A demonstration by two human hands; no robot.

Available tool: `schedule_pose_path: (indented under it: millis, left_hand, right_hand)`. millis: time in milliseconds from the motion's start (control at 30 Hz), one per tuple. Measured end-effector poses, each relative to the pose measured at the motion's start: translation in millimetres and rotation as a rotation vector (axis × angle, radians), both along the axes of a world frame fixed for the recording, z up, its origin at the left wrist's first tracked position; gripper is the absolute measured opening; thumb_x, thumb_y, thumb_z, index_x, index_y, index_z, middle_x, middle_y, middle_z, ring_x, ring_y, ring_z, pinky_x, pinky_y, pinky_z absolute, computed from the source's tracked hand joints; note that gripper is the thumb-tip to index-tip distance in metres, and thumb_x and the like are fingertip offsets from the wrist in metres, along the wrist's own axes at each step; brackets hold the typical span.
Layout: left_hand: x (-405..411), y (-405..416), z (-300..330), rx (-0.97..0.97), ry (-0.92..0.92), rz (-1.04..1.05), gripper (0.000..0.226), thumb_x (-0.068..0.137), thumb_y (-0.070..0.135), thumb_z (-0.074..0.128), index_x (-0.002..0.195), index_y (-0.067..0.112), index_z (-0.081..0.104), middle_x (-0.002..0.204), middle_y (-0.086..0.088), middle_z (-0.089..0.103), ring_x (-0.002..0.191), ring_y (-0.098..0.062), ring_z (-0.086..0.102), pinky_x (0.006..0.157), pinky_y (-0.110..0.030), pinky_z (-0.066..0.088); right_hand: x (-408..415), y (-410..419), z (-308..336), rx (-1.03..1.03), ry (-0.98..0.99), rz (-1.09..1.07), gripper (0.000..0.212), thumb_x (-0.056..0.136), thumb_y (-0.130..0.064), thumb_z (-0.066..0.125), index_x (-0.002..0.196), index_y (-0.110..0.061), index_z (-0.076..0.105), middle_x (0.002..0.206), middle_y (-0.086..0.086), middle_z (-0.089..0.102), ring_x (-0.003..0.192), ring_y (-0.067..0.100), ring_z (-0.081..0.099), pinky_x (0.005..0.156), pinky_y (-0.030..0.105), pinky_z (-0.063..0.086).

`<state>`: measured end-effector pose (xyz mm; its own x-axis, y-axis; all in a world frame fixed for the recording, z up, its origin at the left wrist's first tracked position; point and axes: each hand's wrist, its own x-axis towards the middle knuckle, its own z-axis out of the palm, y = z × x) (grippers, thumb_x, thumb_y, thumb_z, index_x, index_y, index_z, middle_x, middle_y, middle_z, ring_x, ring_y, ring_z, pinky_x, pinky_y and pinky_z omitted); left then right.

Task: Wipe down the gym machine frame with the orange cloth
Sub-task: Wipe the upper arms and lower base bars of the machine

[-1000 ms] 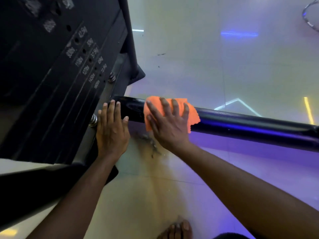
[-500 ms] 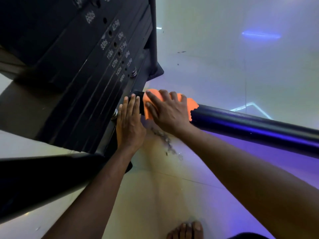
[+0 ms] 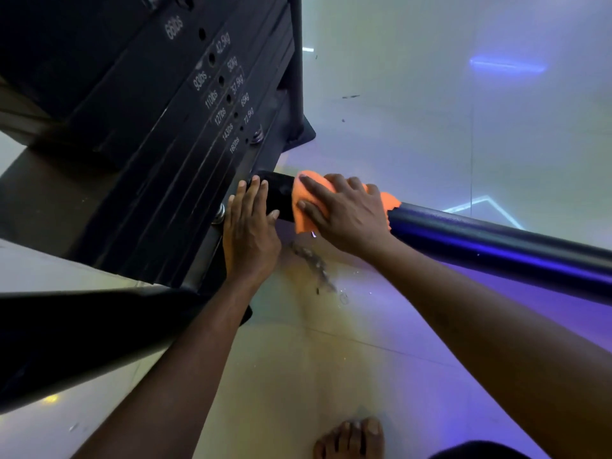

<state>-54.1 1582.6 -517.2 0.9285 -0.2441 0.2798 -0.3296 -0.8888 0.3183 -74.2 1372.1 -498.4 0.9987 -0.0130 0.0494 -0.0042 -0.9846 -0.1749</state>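
A black round frame bar (image 3: 496, 240) of the gym machine runs low over the floor from the weight stack toward the right. The orange cloth (image 3: 308, 200) lies draped over the bar close to its left end. My right hand (image 3: 344, 213) presses the cloth onto the bar with spread, fairly straight fingers. My left hand (image 3: 250, 230) rests flat with straight fingers on the bar's left end and the machine's base, just beside the cloth. Most of the cloth is hidden under my right hand.
The black weight stack (image 3: 185, 120) with printed weight labels and pin holes rises at the left. A dark frame part (image 3: 82, 336) crosses the lower left. The glossy tiled floor (image 3: 414, 111) shows a dirty smear (image 3: 314, 263) below the bar. My bare foot (image 3: 351, 437) stands at the bottom.
My right hand slid the cloth left along the bar up to my left hand, then back a little to the right. My left hand stayed on the bar's end.
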Motion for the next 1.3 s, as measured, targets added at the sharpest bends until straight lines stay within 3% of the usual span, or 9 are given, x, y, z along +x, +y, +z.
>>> schedule_pose_path:
  millis: [200,400,533,633,800,967,1067,1167,1300]
  left_hand:
    - [1.2,-5.1,-0.9,0.013,-0.021,0.005,0.056,0.113,0.022,0.050,0.167,0.012,0.039,0.177,-0.006,0.032,0.167,-0.027,0.020,0.136,-0.048,0.014]
    - [-0.8,-13.8,-5.1,0.007,-0.049,-0.021,0.056,0.110,0.027,0.044,0.164,0.015,0.045,0.174,-0.006,0.038,0.165,-0.030,0.027,0.135,-0.053,0.009]
    - [-2.7,-29.7,-1.9,-0.016,-0.046,-0.119,0.055,0.108,0.026,0.046,0.161,0.014,0.050,0.171,-0.006,0.043,0.163,-0.032,0.031,0.134,-0.055,0.010]
    - [-3.1,-41.5,-0.6,0.021,-0.066,-0.207,0.052,0.108,0.027,0.047,0.157,0.012,0.055,0.166,-0.008,0.050,0.161,-0.034,0.035,0.133,-0.059,0.012]
    - [-13.8,-64.4,1.5,-0.021,-0.049,-0.188,0.050,0.107,0.024,0.047,0.154,0.011,0.058,0.164,-0.009,0.053,0.159,-0.033,0.039,0.133,-0.058,0.012]
    - [-28.8,-95.2,1.9,-0.015,-0.071,-0.334,0.050,0.107,0.026,0.045,0.153,0.013,0.059,0.159,-0.007,0.057,0.155,-0.033,0.044,0.134,-0.057,0.010]
    - [-38.3,-120.9,4.6,0.023,-0.074,-0.427,0.049,0.108,0.028,0.043,0.152,0.013,0.059,0.157,-0.006,0.059,0.154,-0.033,0.045,0.134,-0.056,0.013]
    - [-48.5,-142.5,4.6,0.013,-0.064,-0.440,0.049,0.107,0.026,0.043,0.150,0.012,0.061,0.155,-0.007,0.061,0.153,-0.032,0.047,0.134,-0.058,0.016]
    - [-57.3,-153.8,1.3,-0.021,-0.032,-0.400,0.048,0.107,0.026,0.043,0.149,0.011,0.062,0.154,-0.008,0.062,0.151,-0.031,0.049,0.135,-0.057,0.014]
  right_hand:
    - [-18.2,-12.1,-1.7,-0.028,-0.007,-0.100,0.062,0.109,-0.074,0.023,0.165,-0.052,0.035,0.155,0.003,0.056,0.132,0.037,0.055,0.106,0.056,0.037]
    - [-43.9,-30.7,-2.3,-0.034,-0.052,-0.024,0.059,0.112,-0.068,0.029,0.167,-0.049,0.035,0.162,0.004,0.051,0.134,0.037,0.053,0.109,0.057,0.037]
    - [-98.9,-80.1,-9.6,-0.080,-0.117,-0.170,0.057,0.112,-0.067,0.036,0.165,-0.048,0.041,0.161,0.003,0.051,0.137,0.037,0.051,0.118,0.063,0.031]
    - [-85.1,-58.8,-10.4,-0.053,-0.117,-0.270,0.054,0.112,-0.065,0.034,0.161,-0.048,0.048,0.158,0.003,0.055,0.137,0.037,0.051,0.119,0.066,0.029]
    - [-86.0,-64.5,-10.4,-0.025,-0.142,-0.179,0.053,0.114,-0.062,0.033,0.163,-0.046,0.047,0.160,0.005,0.054,0.137,0.038,0.053,0.119,0.063,0.030]
    - [-173.1,-145.2,-20.8,-0.086,-0.203,-0.406,0.051,0.114,-0.060,0.038,0.163,-0.047,0.048,0.163,0.002,0.050,0.151,0.037,0.043,0.129,0.065,0.017]
    - [-157.4,-131.4,-20.9,-0.023,-0.223,-0.556,0.049,0.112,-0.060,0.039,0.155,-0.046,0.057,0.159,0.000,0.054,0.152,0.037,0.042,0.131,0.068,0.010]
    - [-132.2,-101.0,-17.4,0.023,-0.209,-0.450,0.050,0.113,-0.060,0.035,0.157,-0.047,0.054,0.160,0.001,0.053,0.151,0.036,0.042,0.129,0.070,0.011]
    - [-167.6,-150.3,-25.8,-0.040,-0.239,-0.377,0.050,0.114,-0.059,0.037,0.161,-0.048,0.050,0.163,0.002,0.053,0.151,0.035,0.046,0.130,0.065,0.016]
